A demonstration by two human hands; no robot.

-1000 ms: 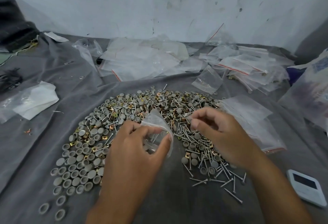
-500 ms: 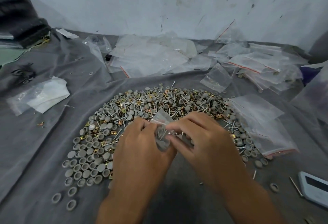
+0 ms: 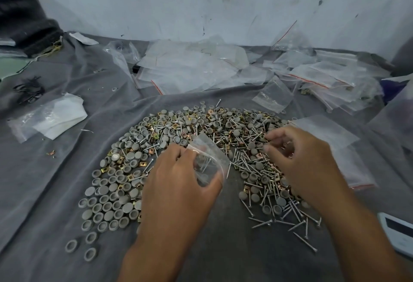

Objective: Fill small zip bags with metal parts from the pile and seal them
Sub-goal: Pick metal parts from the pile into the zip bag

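Midway, left hand (image 3: 178, 183) grips an unsealed, part-filled bag (image 3: 207, 161) while loosely curled right hand (image 3: 306, 161), apparently empty, hovers over the pile (image 3: 178, 129).

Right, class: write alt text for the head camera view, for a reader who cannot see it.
A person's left hand holds a small clear plastic zip bag with screws inside, while the right hand reaches into a pile of grey caps, brass clips and steel screws on grey cloth.

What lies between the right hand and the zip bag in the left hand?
In the head view, screws and grey caps of the pile separate the right hand from the zip bag held by the left hand.
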